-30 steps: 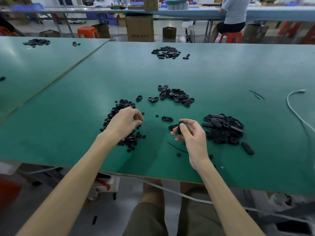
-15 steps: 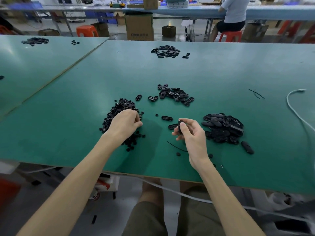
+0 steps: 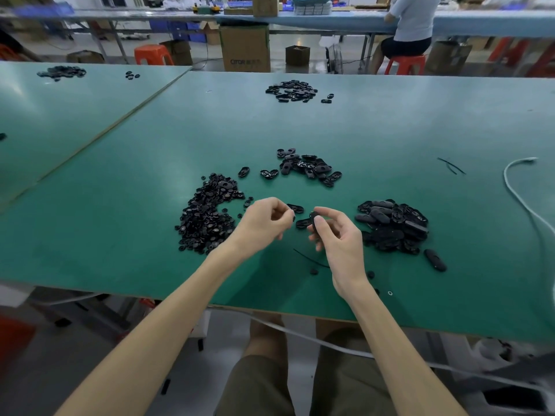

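The right hand (image 3: 339,238) has its grip clenched round an oval black plastic shell (image 3: 314,221), thumb on one long edge and fingertips on the other. It holds the shell in the air just above the green tabletop (image 3: 390,130). The left hand (image 3: 261,226), at 9 o'clock of the shell and almost touching it, pinches a small round piece (image 3: 293,218) between thumb and forefinger; only a dark speck of it shows.

Both parts look light, rigid and smooth-moulded, so probably slippery. The shell is best taken by its long edges, leaving its face free, and the tiny piece by its rim with fingertips only. A light pinch should do; a hard squeeze could flick it away.

A heap of small round pieces (image 3: 207,217) lies at 9 o'clock of the hands, a heap of oval shells (image 3: 390,226) at 3 o'clock, and a smaller heap (image 3: 306,168) at 12 o'clock.
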`<state>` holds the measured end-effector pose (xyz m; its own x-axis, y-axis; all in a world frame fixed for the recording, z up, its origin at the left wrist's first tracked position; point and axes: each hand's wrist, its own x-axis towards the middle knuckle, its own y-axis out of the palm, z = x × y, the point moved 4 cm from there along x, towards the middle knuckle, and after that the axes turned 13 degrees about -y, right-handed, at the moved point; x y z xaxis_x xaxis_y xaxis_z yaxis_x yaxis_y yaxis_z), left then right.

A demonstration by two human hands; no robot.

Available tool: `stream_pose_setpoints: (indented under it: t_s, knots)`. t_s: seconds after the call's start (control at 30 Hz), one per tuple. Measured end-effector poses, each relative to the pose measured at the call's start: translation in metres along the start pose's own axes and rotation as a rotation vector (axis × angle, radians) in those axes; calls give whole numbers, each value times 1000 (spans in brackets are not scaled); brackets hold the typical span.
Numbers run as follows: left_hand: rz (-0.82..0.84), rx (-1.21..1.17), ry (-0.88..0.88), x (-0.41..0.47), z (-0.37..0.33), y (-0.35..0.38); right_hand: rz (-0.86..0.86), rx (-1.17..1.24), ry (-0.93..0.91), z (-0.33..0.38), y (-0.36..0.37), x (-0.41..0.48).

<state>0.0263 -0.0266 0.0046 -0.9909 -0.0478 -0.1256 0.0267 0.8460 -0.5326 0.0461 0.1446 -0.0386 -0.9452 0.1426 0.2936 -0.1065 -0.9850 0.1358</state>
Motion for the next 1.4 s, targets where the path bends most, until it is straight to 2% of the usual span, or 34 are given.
stream_pose_setpoints:
  t_s: [0.2, 0.33, 0.73, 0.97, 1.17, 1.4]
  knots:
    - [42, -375, -41, -2, 3, 32, -24, -13, -17, -1, -2, 0]
    - [-29, -483, -39, -2, 11, 42, -40, 25, -12, 0, -2, 0]
    - [-88, -469, 3, -3, 19, 45, -65, -14, -7, -5, -4, 2]
    - [-100, -400, 128, -8, 9, 41, -95, 47, -26, -2, -5, 1]
    - [-116, -329, 93, -7, 13, 41, -81, 66, -35, -2, -6, 2]
    - [-77, -364, 102, -11, 11, 40, -103, 49, -30, -4, -8, 2]
